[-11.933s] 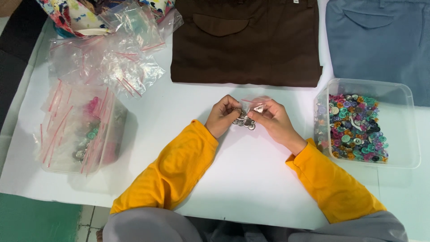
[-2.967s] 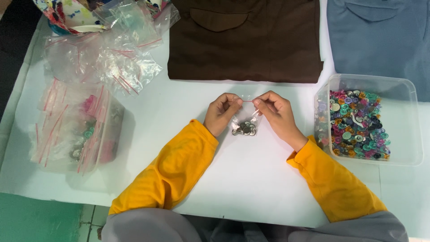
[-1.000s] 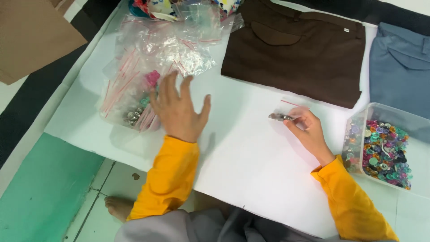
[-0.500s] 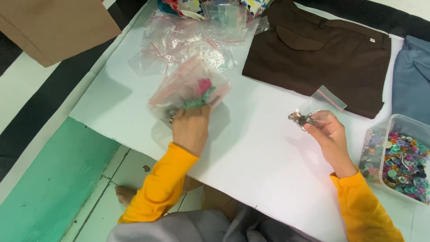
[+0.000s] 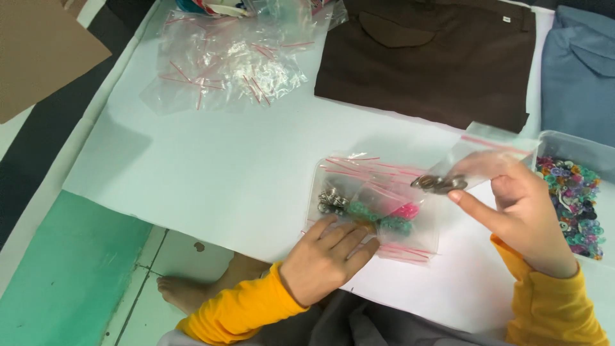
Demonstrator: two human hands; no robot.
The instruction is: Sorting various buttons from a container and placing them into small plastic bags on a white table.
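My left hand [image 5: 325,258] grips the near edge of a clear plastic bag [image 5: 371,198] that lies on the white table [image 5: 211,173] and holds small red-striped zip bags of silver, green and pink buttons. My right hand [image 5: 528,208] holds a small clear zip bag of silver buttons [image 5: 467,166] just above and to the right of the big bag's mouth. Both arms wear yellow sleeves.
A heap of empty zip bags [image 5: 224,61] lies at the far left of the table. Folded brown trousers [image 5: 429,54] and a blue garment [image 5: 580,70] lie at the back. A clear tub of coloured buttons [image 5: 573,192] stands at the right edge.
My left hand has dragged the big bag of filled zip bags from the left side to the middle of the table. My right hand still holds the small bag, now beside it.
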